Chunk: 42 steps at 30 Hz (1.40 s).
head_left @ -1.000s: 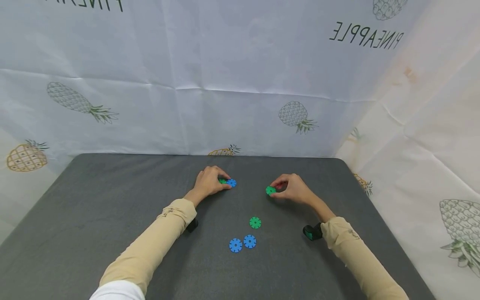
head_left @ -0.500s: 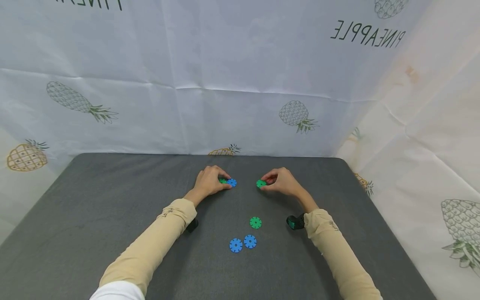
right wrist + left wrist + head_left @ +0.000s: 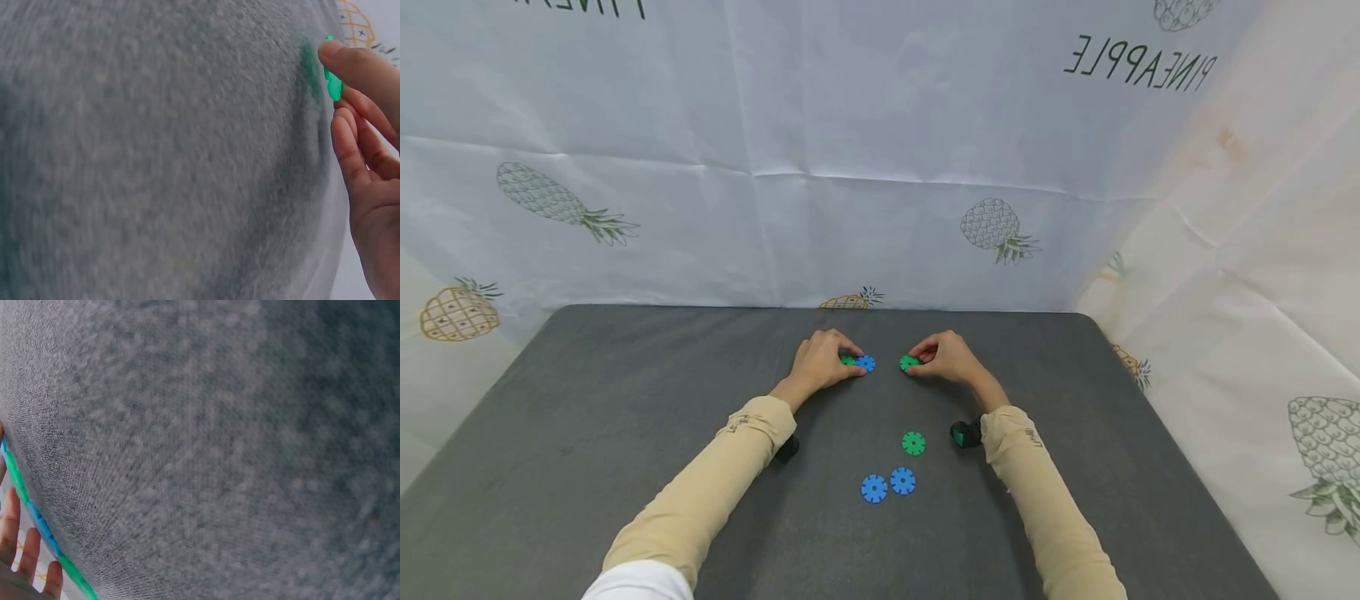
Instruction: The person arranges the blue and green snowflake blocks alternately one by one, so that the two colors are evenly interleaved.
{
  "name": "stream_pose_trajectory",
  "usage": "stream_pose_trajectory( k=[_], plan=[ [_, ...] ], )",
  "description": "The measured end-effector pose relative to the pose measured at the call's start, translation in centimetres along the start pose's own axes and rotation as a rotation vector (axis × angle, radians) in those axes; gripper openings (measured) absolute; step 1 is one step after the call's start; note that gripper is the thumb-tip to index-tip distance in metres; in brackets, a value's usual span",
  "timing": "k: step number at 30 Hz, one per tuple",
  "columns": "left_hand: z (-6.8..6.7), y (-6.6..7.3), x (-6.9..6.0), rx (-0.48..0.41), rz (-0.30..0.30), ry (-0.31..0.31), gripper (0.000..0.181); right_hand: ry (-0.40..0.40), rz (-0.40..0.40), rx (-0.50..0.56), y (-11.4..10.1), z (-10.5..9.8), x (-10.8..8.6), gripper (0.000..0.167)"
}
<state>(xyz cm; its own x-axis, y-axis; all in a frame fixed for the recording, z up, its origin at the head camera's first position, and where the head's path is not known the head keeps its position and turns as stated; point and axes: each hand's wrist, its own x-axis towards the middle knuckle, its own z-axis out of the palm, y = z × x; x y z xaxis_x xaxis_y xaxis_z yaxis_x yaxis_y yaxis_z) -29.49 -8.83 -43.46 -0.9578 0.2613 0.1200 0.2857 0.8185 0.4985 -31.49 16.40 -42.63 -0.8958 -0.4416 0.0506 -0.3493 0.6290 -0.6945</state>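
Observation:
Near the far part of the table, my left hand [image 3: 818, 362] pinches a blue disc [image 3: 866, 363] between thumb and forefinger; a green disc [image 3: 847, 361] adjoins it, partly under the hand. In the left wrist view, a row of joined green [image 3: 17, 475] and blue [image 3: 42, 528] discs runs along beside the fingers of the left hand [image 3: 22, 572]. A short gap to the right, my right hand [image 3: 951, 360] pinches a notched green disc [image 3: 908, 362]. The right wrist view shows that green disc [image 3: 334, 86] edge-on at the thumb of the right hand [image 3: 381, 200], slightly off the cloth.
Nearer on the grey table [image 3: 625, 417] lie a loose green disc [image 3: 913, 443] and two blue discs, one on the left [image 3: 874, 488] and one on the right [image 3: 903, 481]. A white curtain [image 3: 880, 242] with pineapple prints hangs behind the table.
My right hand has moved left and slightly farther away with its green disc, closer to the left hand. The left hand and its discs have stayed in place.

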Motion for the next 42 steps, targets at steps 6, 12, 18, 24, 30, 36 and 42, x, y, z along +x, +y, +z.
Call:
stream_pose_trajectory(
  k=[6, 12, 18, 24, 30, 36, 42],
  plan=[
    [-0.1, 0.0, 0.1, 0.004, 0.0, -0.002, 0.028, -0.007, -0.016, -0.029, -0.6, 0.9, 0.7, 0.024],
    [0.0, 0.1, 0.0, 0.004, -0.001, -0.003, 0.028, -0.033, 0.002, -0.066, -1.5, 1.8, 1.6, 0.025],
    [0.0, 0.2, 0.0, -0.002, -0.008, -0.013, 0.027, -0.055, 0.035, -0.09, -2.4, 2.0, 2.1, 0.024],
    [0.0, 0.2, 0.0, 0.003, -0.004, -0.009, 0.027, -0.062, 0.051, -0.102, -2.7, 2.1, 2.4, 0.023],
    [-0.1, 0.2, 0.0, 0.009, -0.003, -0.001, 0.026, -0.073, 0.06, -0.139, -2.9, 2.3, 2.7, 0.025],
    [0.0, 0.2, 0.0, -0.002, -0.011, -0.007, 0.026, -0.084, 0.073, -0.147, -3.0, 2.5, 2.7, 0.024],
    [0.0, 0.1, 0.1, 0.004, 0.003, 0.001, 0.027, -0.084, 0.076, -0.152, -2.9, 2.5, 2.8, 0.024]
  ],
)
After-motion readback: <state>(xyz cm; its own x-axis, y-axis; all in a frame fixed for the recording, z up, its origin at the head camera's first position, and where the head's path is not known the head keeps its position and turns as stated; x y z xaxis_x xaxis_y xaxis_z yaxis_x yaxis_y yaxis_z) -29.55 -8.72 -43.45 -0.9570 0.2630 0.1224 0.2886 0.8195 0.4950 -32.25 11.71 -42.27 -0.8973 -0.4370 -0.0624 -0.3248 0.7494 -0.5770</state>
